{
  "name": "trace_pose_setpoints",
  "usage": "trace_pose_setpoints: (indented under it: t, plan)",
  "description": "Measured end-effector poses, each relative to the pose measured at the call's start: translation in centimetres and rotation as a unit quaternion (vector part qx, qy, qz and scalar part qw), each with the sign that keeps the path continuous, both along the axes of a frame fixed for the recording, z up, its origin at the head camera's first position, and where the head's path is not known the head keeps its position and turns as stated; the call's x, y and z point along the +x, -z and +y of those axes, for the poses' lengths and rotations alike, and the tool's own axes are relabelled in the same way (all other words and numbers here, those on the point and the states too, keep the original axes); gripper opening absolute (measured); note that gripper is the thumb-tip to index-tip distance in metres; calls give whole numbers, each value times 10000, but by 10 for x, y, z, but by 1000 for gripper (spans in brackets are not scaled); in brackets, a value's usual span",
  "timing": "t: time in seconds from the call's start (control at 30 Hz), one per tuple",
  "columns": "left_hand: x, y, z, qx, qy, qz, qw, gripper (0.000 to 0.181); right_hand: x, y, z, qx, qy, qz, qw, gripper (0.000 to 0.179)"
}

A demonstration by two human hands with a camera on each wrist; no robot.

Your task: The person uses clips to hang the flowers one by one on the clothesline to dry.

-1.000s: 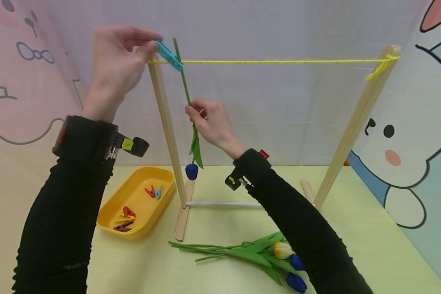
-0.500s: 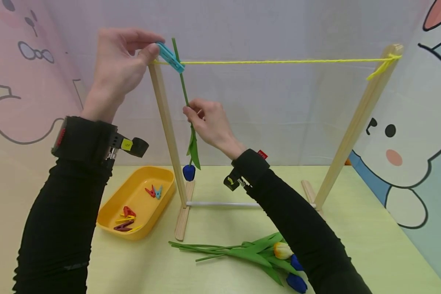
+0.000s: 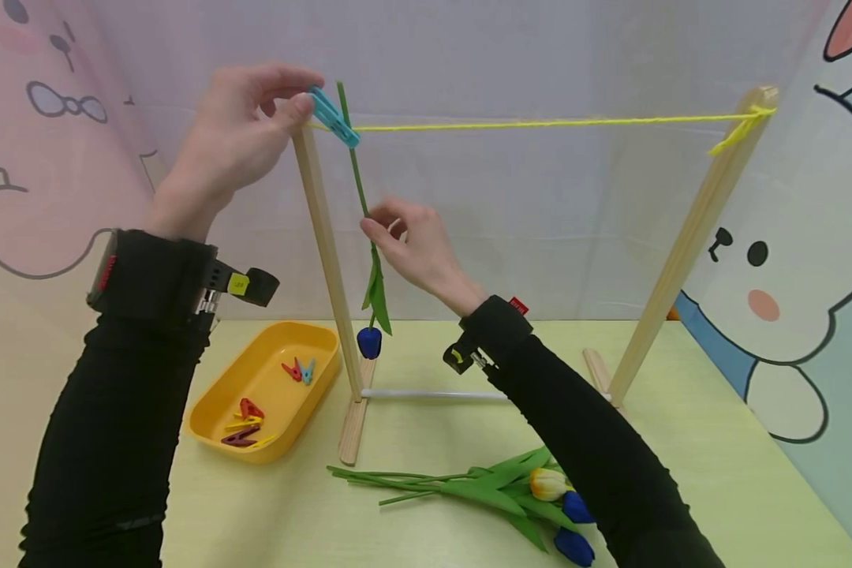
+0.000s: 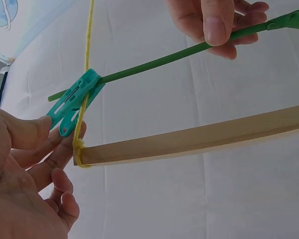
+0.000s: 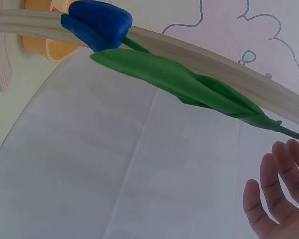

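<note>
My left hand (image 3: 237, 138) pinches the handle end of a turquoise clothespin (image 3: 334, 118) between thumb and fingers. At the left end of the yellow string (image 3: 539, 124), the clothespin's jaws sit over the string and a green flower stem. That stem belongs to a blue artificial tulip (image 3: 369, 342), hanging head down beside the left wooden post (image 3: 323, 260). Lower on the stem, my right hand (image 3: 415, 244) pinches it between thumb and forefinger, above the leaves (image 5: 164, 74). In the left wrist view, the stem's cut end (image 4: 55, 97) sticks out past the clothespin.
A yellow tray (image 3: 305, 335) with several clothespins stands on the table at left. More tulips (image 3: 468, 489), blue and yellow-white, lie at the front, partly behind my right sleeve. The right post (image 3: 689, 244) holds the string's other end; a white bar (image 3: 433, 394) joins the posts low down.
Both hands, with the clothespin and tulip, have shifted slightly down and right. The string's left part sits a little lower. Both grips stay the same.
</note>
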State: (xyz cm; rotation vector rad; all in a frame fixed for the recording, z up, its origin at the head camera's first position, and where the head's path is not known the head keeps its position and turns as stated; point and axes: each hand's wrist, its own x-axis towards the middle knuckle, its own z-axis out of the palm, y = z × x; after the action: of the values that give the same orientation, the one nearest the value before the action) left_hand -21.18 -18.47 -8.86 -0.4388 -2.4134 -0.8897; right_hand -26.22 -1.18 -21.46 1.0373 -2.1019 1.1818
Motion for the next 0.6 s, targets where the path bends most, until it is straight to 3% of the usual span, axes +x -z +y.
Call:
trace_pose_setpoints:
  t: [0.23, 0.6]
  plan:
    - [4, 7, 0, -182, -2, 256, 9995, 42, 5, 9, 13, -34, -144, 31, 9999, 15]
    - [15, 28, 2, 48, -157, 854, 9962, 45, 26, 27, 38, -70, -391, -124, 9991, 15]
